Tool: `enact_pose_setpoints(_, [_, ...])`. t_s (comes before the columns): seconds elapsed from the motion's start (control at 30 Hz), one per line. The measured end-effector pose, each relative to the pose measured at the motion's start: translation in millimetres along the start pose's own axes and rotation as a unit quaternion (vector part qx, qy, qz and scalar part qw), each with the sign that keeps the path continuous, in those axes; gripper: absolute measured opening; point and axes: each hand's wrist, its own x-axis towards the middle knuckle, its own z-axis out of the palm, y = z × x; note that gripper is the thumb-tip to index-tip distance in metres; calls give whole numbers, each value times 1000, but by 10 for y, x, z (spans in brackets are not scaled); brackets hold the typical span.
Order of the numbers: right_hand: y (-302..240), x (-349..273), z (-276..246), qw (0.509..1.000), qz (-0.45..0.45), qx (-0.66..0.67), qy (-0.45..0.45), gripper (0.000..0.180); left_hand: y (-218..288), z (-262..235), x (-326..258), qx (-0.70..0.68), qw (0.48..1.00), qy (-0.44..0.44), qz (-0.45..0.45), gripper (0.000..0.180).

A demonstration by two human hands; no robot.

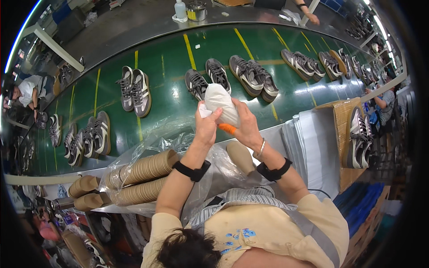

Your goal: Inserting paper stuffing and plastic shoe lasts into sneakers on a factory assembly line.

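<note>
Both hands hold a white, toe-shaped paper-wrapped shoe insert (220, 102) over the near edge of the green conveyor belt. My left hand (207, 126) pinches its lower left side, where a loose corner of paper sticks out. Around its right side my right hand (245, 125) is closed, with an orange finger cover (227, 129) on one digit. Just beyond the bundle is a pair of grey sneakers with white stripes (217, 73), partly hidden by it. A bare brown shoe insert (240, 156) lies on the bench beneath my right forearm.
Nested stacks of brown inserts (145, 172) lie in clear plastic at left. White paper sheets (306, 149) and a cardboard box (336, 127) with sneakers (359, 139) are at right. More sneaker pairs (134, 91) line the belt (167, 96). Other people work at both ends and across.
</note>
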Motion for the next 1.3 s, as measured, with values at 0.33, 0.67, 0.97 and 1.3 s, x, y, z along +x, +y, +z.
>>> enact_pose_setpoints(0.33, [905,385,396,894,380,204,-122,37,-112,-940,1304,766,618,-11,178,72])
enact_pose_setpoints(0.67, [980,1195,1587,921,189,-246,-235,50,120,-1328,1863,746,612,-218,143,37])
enact_pose_setpoints(0.97, [1008,930,1594,939,-3,-309,-152,23,165,-1423,1949,728,595,-281,192,17])
enact_pose_setpoints(1.3, [1033,651,1609,950,93,-231,-189,48,100,-1423,1920,714,577,-333,215,11])
